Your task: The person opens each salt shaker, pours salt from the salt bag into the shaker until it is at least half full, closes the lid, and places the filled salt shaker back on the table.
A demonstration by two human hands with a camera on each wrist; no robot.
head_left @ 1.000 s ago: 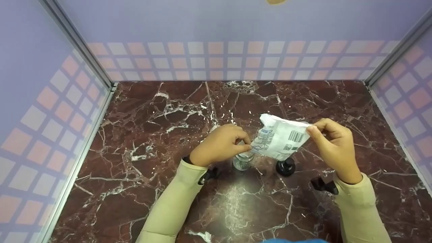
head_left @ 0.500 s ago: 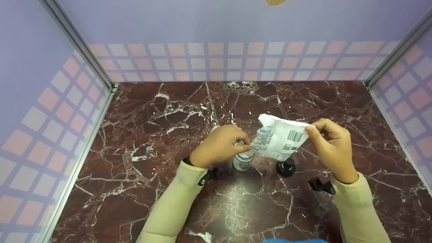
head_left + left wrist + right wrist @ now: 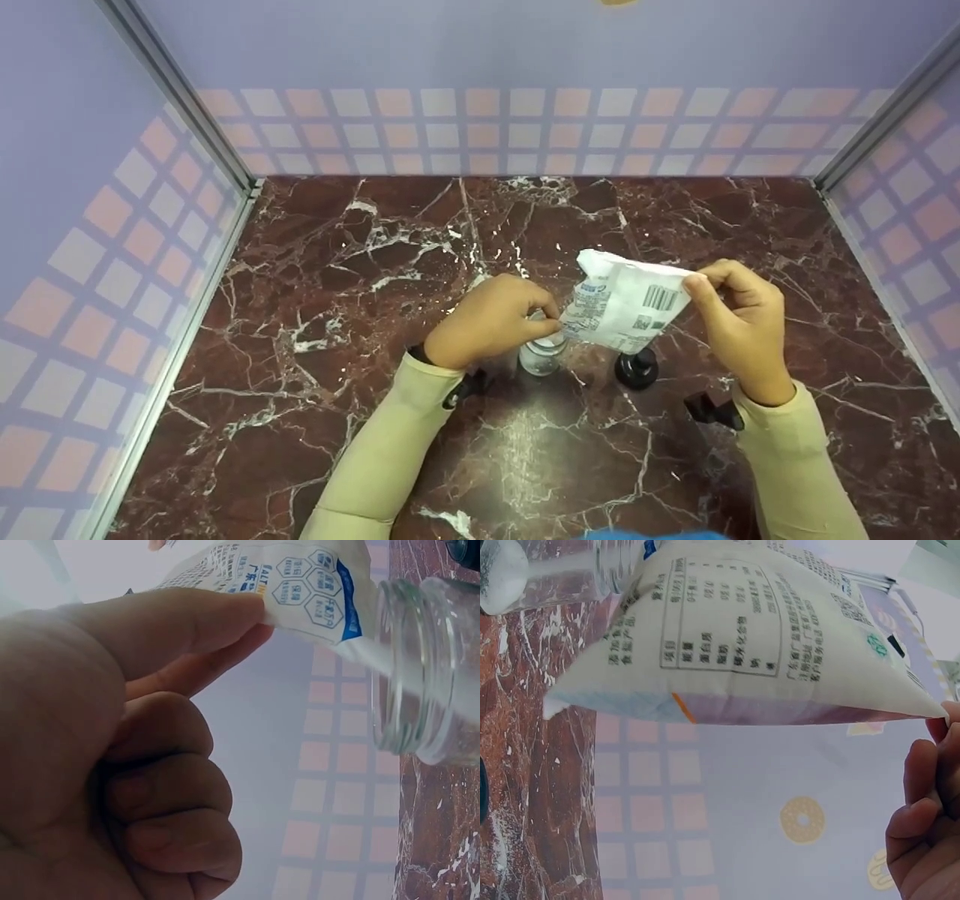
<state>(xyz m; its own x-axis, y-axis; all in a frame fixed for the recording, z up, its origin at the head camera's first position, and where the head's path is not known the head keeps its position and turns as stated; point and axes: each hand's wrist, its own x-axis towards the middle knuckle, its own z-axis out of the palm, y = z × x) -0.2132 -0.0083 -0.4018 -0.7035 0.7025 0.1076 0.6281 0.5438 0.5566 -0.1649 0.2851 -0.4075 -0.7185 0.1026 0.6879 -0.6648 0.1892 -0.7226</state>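
Observation:
A white printed salt bag (image 3: 628, 304) hangs tilted over the table, held between both hands. My left hand (image 3: 491, 319) pinches its lower corner with thumb and forefinger, the other fingers curled. On the opposite side, my right hand (image 3: 746, 326) pinches the upper corner. Beneath the left fingertips stands an open glass jar (image 3: 541, 360). In the left wrist view, a white stream of salt (image 3: 367, 654) runs from the bag's corner into the mouth of the jar. White salt (image 3: 506, 577) lies in the jar's bottom in the right wrist view.
A round black lid with a knob (image 3: 636, 370) sits right of the jar. White crumbs (image 3: 517, 259) are scattered over the dark red marbled table (image 3: 360, 300) beyond the left hand. Tiled panels (image 3: 525, 127) enclose the back and sides.
The jar looks whiter inside than a second ago, as salt gathers in it. Both hands and the bag stay nearly in place; the head view has shifted slightly.

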